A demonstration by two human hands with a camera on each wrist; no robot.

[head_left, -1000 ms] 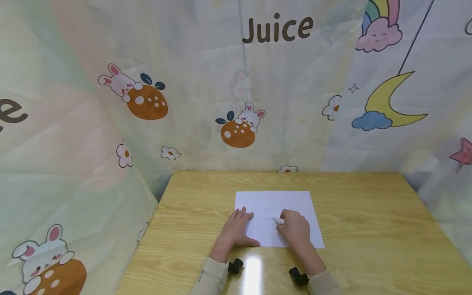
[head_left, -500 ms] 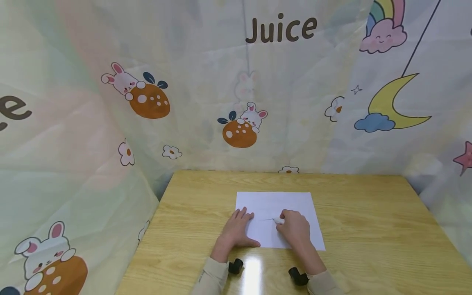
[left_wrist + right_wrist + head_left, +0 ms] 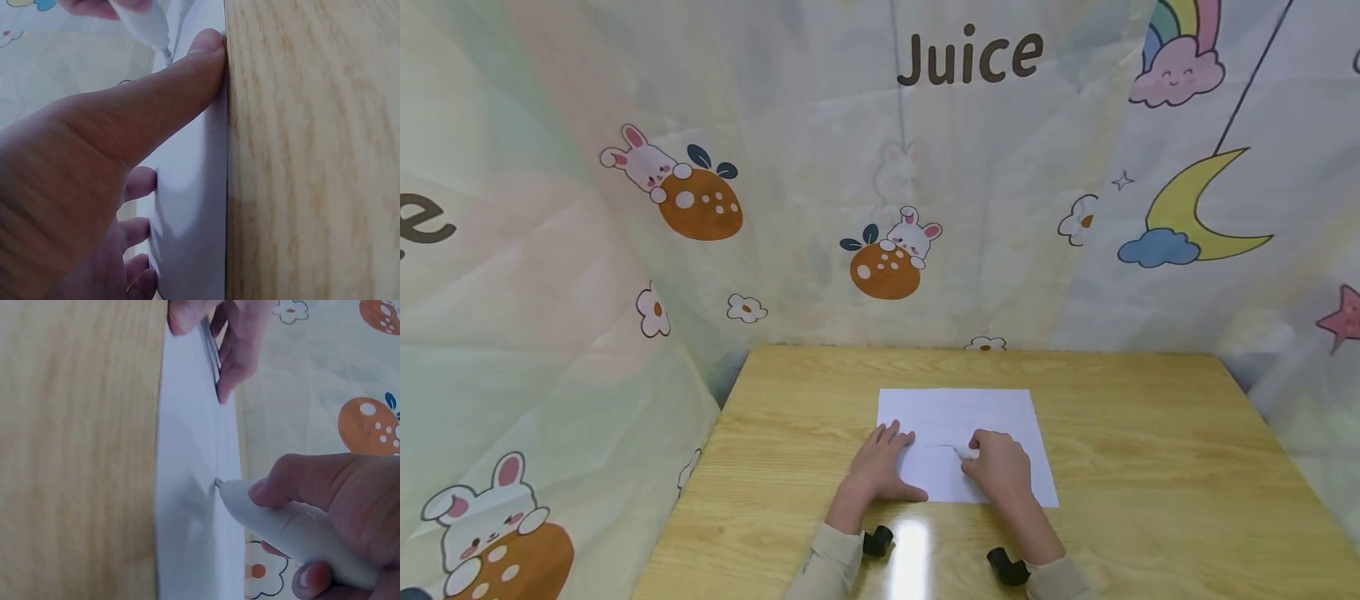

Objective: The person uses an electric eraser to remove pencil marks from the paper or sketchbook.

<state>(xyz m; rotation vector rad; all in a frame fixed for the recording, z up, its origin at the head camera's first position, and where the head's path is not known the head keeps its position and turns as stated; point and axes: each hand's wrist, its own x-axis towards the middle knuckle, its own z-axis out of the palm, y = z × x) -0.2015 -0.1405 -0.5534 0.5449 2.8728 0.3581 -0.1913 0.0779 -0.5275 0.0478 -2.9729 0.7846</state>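
A white sheet of paper (image 3: 970, 408) lies on the wooden table. My left hand (image 3: 880, 468) rests on its left part, fingers spread, and the thumb (image 3: 200, 56) presses near the front edge. With my right hand (image 3: 1002, 468) I grip a thick white pen-shaped tool (image 3: 294, 531), tilted, its small metal tip against the paper. In the head view a thin dark line (image 3: 938, 446) runs leftward from that tip; whether it is a mark or a slit I cannot tell. The right palm and curled fingers hide the tool's rear end.
The wooden tabletop (image 3: 1150, 450) extends on both sides of the sheet. Behind it hangs a printed cloth (image 3: 992, 183) with rabbits and a moon. Black wrist-worn pieces (image 3: 1007, 567) sit by both sleeves near the table's front.
The thin line looks slightly longer toward the left. The right hand and tool tip have barely shifted; the left hand stays in place. The head view sways slightly.
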